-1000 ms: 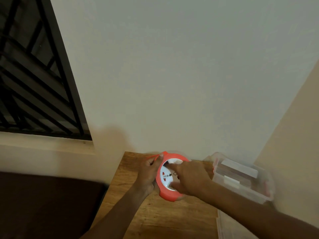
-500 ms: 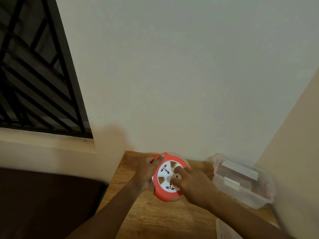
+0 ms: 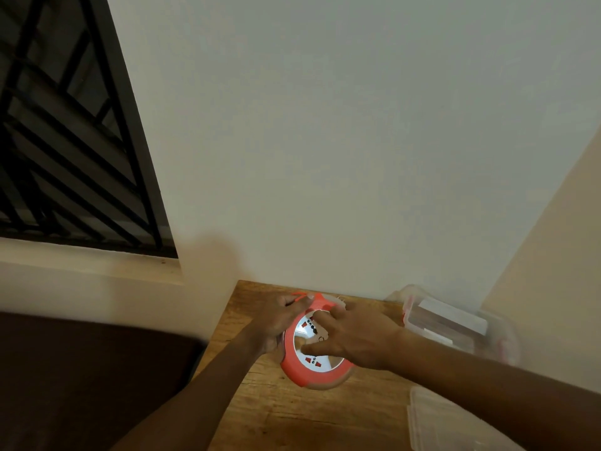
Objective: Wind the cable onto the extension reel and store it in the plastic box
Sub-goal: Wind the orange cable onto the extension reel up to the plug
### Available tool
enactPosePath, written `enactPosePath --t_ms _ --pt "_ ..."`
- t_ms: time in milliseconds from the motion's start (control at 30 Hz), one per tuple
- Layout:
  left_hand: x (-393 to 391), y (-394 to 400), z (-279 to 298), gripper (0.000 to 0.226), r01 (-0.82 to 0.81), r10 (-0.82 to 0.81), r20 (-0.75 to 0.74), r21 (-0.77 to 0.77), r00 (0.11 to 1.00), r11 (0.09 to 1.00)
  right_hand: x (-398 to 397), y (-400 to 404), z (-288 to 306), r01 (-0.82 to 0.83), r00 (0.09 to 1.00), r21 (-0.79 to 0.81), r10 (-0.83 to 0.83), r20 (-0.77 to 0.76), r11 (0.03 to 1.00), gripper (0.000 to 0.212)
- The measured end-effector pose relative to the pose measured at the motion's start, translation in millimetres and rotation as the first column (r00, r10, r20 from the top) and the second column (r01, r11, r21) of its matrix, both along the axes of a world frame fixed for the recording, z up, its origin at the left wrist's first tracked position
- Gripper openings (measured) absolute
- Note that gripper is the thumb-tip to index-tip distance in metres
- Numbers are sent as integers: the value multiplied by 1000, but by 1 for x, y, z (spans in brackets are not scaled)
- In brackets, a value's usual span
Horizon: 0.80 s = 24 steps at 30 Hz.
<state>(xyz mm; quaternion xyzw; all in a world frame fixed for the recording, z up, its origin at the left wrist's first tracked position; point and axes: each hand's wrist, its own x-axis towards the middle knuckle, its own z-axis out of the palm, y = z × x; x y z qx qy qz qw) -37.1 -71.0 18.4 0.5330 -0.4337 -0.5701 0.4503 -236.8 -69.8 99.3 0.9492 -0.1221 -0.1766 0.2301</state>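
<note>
An orange extension reel (image 3: pixel 300 372) with a white socket face rests tilted on the wooden table (image 3: pixel 292 418). My left hand (image 3: pixel 279 320) grips its left rim, and a short loop of orange cable (image 3: pixel 297 295) pokes out above the knuckles. My right hand (image 3: pixel 351 336) lies spread over the white face, fingers pressed into it. A clear plastic box (image 3: pixel 455 323) with red latches stands open at the right, against the wall corner. Most of the cable is hidden on the reel.
A clear lid (image 3: pixel 448 421) lies on the table at the lower right. The table meets the white wall (image 3: pixel 325 157) at the back. A dark surface (image 3: pixel 81 369) lies to the left, below a barred window (image 3: pixel 65 141).
My right hand has swung round on the reel's white face, and the face has turned with it. The left hand has kept its grip on the rim.
</note>
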Motion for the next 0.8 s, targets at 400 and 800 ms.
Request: enactPosePath --t_ms 400,800 --pt "-2 -1 9 40 -63 63 -97 5 993 998 33 12 -2 184 981 -171 -192 -32 968 70" --pt "-26 -11 16 22 -447 421 -214 -90 881 890 32 -14 -24 522 235 613 -791 565 593 81"
